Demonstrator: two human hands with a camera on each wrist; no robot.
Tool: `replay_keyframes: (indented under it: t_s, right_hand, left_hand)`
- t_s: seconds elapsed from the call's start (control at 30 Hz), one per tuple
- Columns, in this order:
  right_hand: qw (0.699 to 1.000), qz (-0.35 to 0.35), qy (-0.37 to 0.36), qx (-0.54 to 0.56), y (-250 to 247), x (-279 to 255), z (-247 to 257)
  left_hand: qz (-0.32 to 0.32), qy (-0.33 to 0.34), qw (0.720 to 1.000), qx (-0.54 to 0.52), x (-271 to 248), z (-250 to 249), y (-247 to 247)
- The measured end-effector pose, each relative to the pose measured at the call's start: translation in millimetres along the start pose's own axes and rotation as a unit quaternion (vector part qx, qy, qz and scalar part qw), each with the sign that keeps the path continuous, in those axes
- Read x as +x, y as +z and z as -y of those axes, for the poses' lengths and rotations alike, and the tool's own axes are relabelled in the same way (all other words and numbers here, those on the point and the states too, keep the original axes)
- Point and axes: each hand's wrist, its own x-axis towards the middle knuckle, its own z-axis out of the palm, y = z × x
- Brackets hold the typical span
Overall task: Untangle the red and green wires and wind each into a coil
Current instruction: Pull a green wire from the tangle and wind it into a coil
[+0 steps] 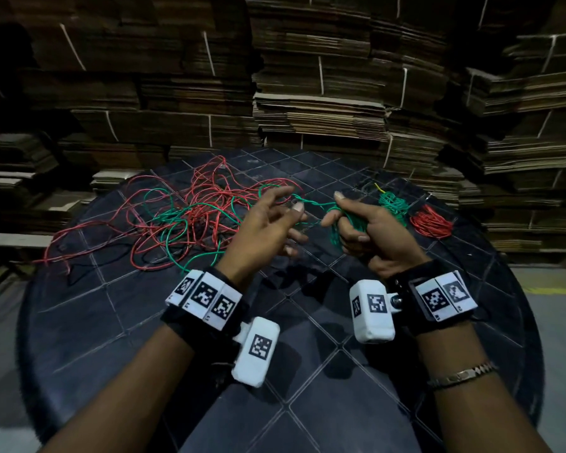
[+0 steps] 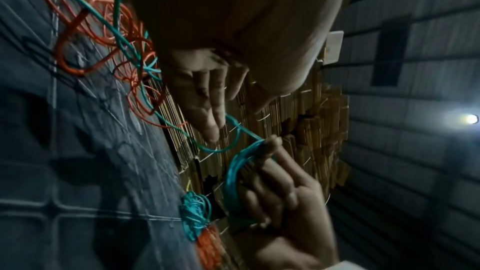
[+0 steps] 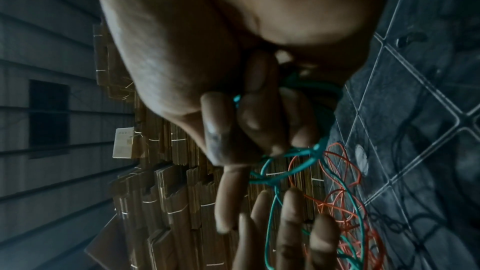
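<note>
- Right hand (image 1: 366, 230) has its grip clamped on a part-wound green coil (image 1: 352, 223): fingers curled round the loops, thumb up on top. The left wrist view shows the loops (image 2: 235, 174) wrapped against those fingers.
- Left hand (image 1: 268, 223) sits just beside that grip, fingers loose and spread. The green wire (image 1: 311, 204) runs from the coil across its fingertips; can't tell if it's actually pinching it, so that grip looks apart to me.
- Out past the left hand, away from the grip, the same green wire drops into a messy tangle with the red wire (image 1: 206, 204), sprawled over the dark tiled surface (image 1: 307, 338).
- On the far side of the grip, near the surface's edge, there's a small finished green bundle (image 1: 393, 204) and a red bundle (image 1: 431, 225) right next to it, just about touching.
- Right wrist view: green strand (image 3: 291, 163) looping off the curled fingers, red loops lying on the surface beyond.
- Behind everything, stacks of flattened cardboard (image 1: 324, 103) tied with string.
</note>
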Motion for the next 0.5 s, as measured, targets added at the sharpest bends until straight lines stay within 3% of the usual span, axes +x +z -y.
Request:
replay_keyframes:
  t_s: [0.23,0.4,0.5]
  right_hand:
    - [0.992,0.101,0.004,-0.081,14,-10,1]
    - [0.992,0.104,0.011,-0.075,9,-11,3]
    - [0.992,0.098,0.011,-0.083,6,-10,3]
  left_hand:
    - [-0.041,0.085,0.991,0.092,6,17,-8]
    - [0.02,0.061,0.994,0.092,6,10,-16]
    - [0.023,0.07,0.993,0.09,6,11,-14]
